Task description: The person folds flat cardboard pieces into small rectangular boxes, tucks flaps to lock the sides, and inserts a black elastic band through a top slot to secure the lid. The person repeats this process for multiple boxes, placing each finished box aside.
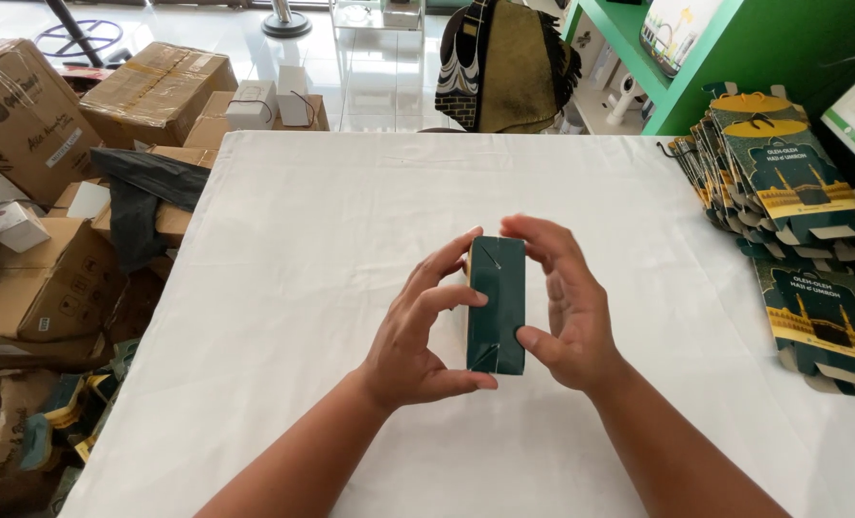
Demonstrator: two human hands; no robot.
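Both hands clasp a slim dark green cardboard box [496, 305] over the middle of the desk [303, 240], which is draped in smooth white cloth. The left hand [418, 336] and right hand [564, 312] press it from either side, fingers curled on its matte faces. Flat printed cartons [783, 182] of the same green fan out along the desk's right edge.

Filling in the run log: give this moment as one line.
left hand: grips green box | right hand: grips it too | box: above white table | flat cartons: stacked right
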